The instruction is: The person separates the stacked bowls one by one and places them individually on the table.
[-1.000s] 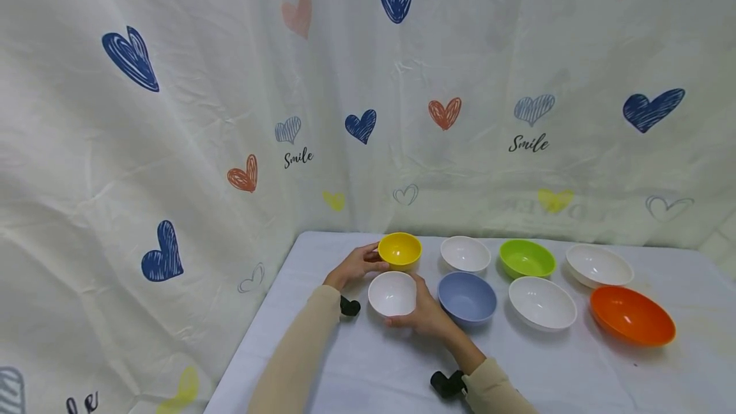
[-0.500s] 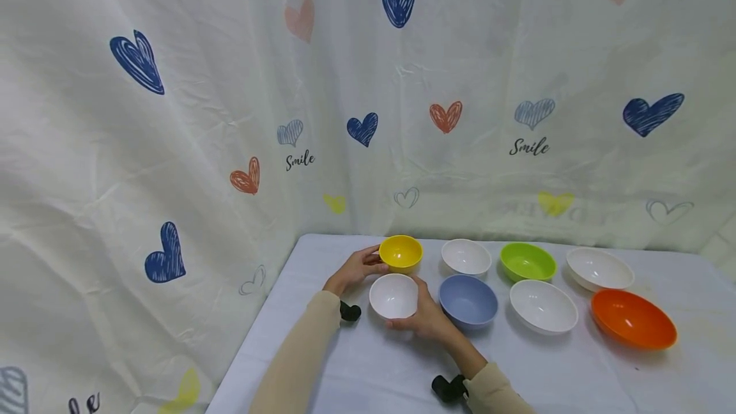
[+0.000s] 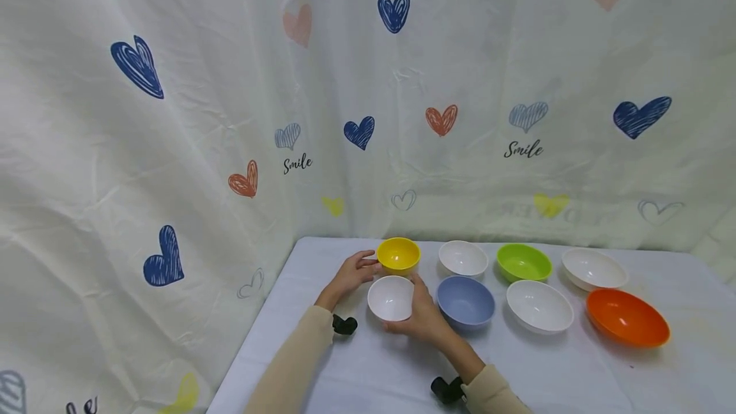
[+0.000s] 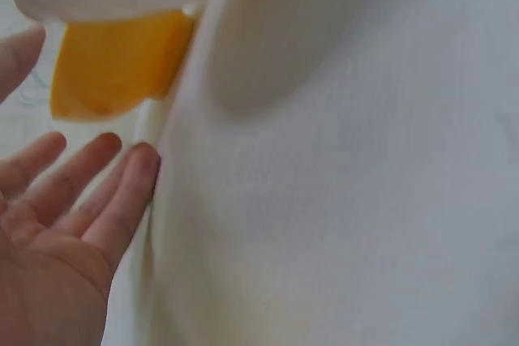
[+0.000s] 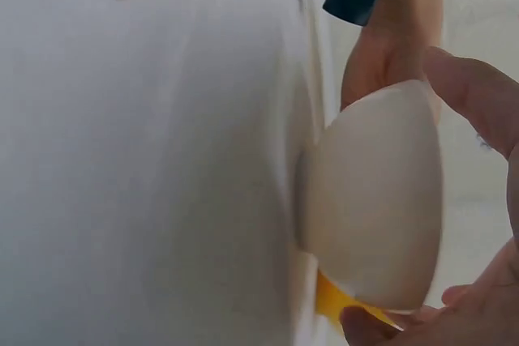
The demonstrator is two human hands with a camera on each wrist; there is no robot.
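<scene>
A small white bowl [image 3: 390, 299] stands upright at the front left of the group, and my right hand [image 3: 425, 317] grips its right side. In the right wrist view the thumb and fingers span the white bowl's [image 5: 377, 200] rim. Behind it sits a yellow bowl [image 3: 398, 255]. My left hand [image 3: 351, 276] is at the yellow bowl's left side, fingers spread and holding nothing. The left wrist view shows a gap between the fingertips [image 4: 142, 160] and the yellow bowl [image 4: 122, 70].
Right of my hands, a blue bowl [image 3: 466, 302], a white bowl [image 3: 539, 306] and an orange bowl [image 3: 628, 318] form the front row. Behind them stand a white bowl [image 3: 462, 259], a green bowl [image 3: 524, 262] and another white bowl [image 3: 595, 268]. A heart-print curtain [image 3: 483, 165] hangs behind the table.
My left hand has loosened from the yellow bowl and drawn slightly back to the left. The right hand keeps its grip on the white bowl, and the bowls stay in place.
</scene>
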